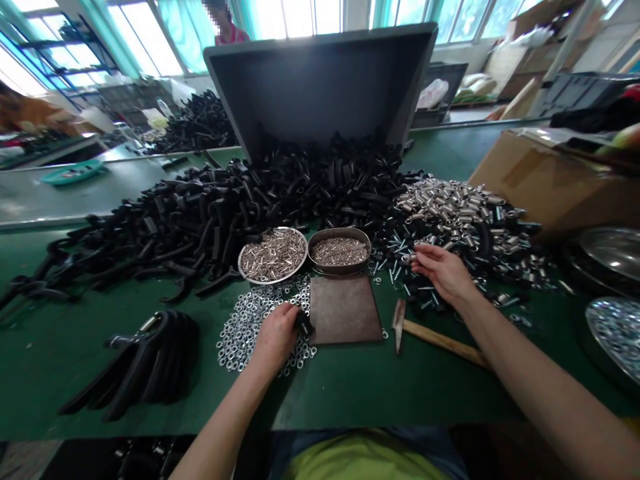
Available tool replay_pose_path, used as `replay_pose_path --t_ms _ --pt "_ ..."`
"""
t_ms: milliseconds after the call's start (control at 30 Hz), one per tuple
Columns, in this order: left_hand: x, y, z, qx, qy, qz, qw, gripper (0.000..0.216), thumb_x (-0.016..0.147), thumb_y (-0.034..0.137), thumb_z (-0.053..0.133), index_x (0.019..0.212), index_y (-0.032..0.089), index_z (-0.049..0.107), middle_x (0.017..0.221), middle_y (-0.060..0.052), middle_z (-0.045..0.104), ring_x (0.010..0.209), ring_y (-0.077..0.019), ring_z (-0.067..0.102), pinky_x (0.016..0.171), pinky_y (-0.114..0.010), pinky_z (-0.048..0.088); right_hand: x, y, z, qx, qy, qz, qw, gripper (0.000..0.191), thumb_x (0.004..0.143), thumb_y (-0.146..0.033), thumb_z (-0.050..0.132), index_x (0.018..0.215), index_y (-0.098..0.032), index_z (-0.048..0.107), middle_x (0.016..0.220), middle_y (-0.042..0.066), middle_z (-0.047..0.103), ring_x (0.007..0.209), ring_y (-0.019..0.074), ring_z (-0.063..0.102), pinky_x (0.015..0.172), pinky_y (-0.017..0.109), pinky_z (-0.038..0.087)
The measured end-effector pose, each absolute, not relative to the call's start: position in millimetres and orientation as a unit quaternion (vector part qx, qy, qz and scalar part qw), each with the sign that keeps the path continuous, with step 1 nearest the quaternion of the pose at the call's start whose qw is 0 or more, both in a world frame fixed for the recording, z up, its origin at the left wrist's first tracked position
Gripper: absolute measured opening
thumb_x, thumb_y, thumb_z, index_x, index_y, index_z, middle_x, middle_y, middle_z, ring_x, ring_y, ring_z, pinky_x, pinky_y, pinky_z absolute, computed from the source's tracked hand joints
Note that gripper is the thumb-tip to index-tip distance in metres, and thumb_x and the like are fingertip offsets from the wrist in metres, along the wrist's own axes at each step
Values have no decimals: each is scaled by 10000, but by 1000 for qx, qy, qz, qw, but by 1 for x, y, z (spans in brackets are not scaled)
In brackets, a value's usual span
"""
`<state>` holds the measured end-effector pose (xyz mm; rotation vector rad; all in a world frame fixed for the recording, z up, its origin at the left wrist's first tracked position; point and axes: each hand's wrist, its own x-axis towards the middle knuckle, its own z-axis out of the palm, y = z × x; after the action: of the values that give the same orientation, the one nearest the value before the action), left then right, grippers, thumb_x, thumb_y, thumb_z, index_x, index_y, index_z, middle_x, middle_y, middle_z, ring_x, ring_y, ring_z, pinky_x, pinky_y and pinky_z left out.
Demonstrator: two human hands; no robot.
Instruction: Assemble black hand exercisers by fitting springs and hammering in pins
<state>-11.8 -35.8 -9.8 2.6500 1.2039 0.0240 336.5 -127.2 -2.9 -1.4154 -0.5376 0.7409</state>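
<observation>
My left hand (277, 335) is closed round a small black plastic part (303, 323), above the right side of a spread of metal nuts (240, 333). That part reaches the left edge of a flat metal plate (345, 310). On the other side, my right hand (445, 272) pinches what looks like a small spring (411, 257) at its fingertips, partly hidden. Loose bolts (397, 272) lie around those fingertips, with a heap of silver springs (460, 203) behind. A hammer (440, 340) with a wooden handle rests below my right hand.
A round dish (244, 271) and an oval tin (340, 269) of small metal pins stand behind the plate. Black handle-shaped parts (200, 213) spill from a tipped grey bin (325, 87). More black pieces (150, 360) lie left; a cardboard box (535, 180) stands right. Another person (233, 33) is beyond.
</observation>
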Motion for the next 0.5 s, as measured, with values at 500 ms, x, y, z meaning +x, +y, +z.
replay_pose_path --t_ms 500 --pt "-14 -45 5 677 493 268 477 257 723 245 646 968 170 632 849 -50 682 795 -219 656 777 -358 497 306 -129 23 -609 -290 391 625 319 562 -285 806 823 -160 670 730 6 634 618 102 574 600 235 492"
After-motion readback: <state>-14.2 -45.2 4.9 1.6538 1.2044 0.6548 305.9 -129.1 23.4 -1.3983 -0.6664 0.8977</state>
